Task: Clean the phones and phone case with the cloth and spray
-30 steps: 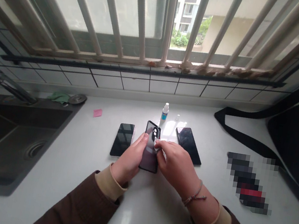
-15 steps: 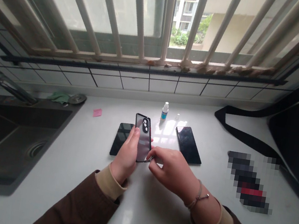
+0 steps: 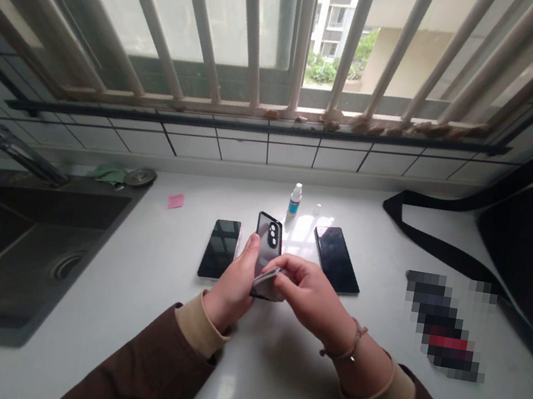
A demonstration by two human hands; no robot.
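Since half a second ago we've shifted the phone case (image 3: 265, 248) right, so it no longer hides part of the left phone (image 3: 219, 253). Left hand (image 3: 236, 282) grips its left edge above the counter (image 3: 268, 382), probably to steady it with the back exposed; our right hand (image 3: 312, 294) pinches a thin grey piece (image 3: 265, 282), maybe cloth, over the lower end, contact unclear.

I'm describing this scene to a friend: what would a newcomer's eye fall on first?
Probably the black-rimmed phone case at the centre, held in the left hand, with the right hand over its lower end. A dark-screened smartphone lies to its left, a second smartphone to its right, and a white bottle stands behind.
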